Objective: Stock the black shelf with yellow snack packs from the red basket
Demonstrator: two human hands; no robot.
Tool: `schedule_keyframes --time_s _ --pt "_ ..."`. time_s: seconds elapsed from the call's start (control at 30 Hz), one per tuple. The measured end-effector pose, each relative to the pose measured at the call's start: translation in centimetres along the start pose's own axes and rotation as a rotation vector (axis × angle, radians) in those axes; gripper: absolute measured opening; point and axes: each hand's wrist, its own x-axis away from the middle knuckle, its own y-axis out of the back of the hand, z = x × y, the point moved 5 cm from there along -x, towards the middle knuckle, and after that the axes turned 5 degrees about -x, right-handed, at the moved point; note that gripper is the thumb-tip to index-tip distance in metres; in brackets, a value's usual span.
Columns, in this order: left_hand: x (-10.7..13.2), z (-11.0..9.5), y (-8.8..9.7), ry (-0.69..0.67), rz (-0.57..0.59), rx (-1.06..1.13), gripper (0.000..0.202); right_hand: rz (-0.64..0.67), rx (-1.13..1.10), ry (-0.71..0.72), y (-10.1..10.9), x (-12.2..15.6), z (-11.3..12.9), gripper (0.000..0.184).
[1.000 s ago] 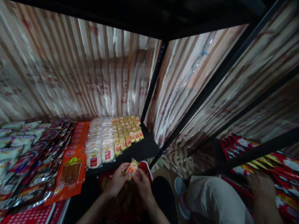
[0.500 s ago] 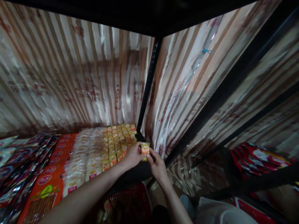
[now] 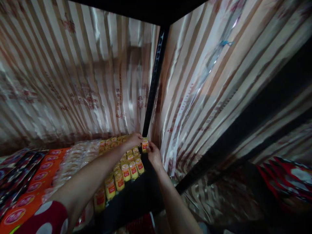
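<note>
Snack (image 3: 145, 146): moved forward since earlier — by post's (image 3: 154, 81) foot, 2 o'clock of packet rows (image 3: 125, 172).
Left hand (image 3: 135, 139): pinching its 10 o'clock edge.
Right hand (image 3: 154, 156): pinching its 3 o'clock edge.

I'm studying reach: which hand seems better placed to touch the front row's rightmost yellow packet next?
Probably the right hand, beside the yellow packets; the left hand is farther back, its forearm above them.

Yellow snack packets (image 3: 133, 170) with red labels (image 3: 126, 173), orange packages (image 3: 39, 182), white-dotted red sleeve (image 3: 52, 213), brown-and-cream striped sheeting (image 3: 97, 74), black shelf (image 3: 136, 198)
</note>
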Motion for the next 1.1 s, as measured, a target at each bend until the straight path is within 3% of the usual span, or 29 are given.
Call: schedule_keyframes --time_s 0.2,0.47,0.63,0.93,1.1 --pt "-1.7 0.8 1.6 -0.079 -0.001 -0.205 0.012 -0.001 0.073 -0.023 -1.9 -1.6 -1.9 0.038" --pt "-1.9 1.7 -0.1 -0.11 -0.056 -0.332 0.026 -0.034 0.076 -0.045 -3.5 -2.7 -4.6 0.036" --pt "-2.4 3.1 0.0 -0.103 -0.077 -0.35 0.026 -0.041 0.067 -0.063 -4.5 -3.2 -5.6 0.037" --pt "-1.9 4.2 -0.1 -0.15 -0.091 -0.356 0.031 -0.068 0.016 -0.029 -5.2 -2.7 -6.1 0.041" --pt "-1.7 4.0 -0.8 -0.247 -0.024 -0.364 0.03 -0.014 0.059 -0.077 -5.5 -2.7 -6.1 0.035"
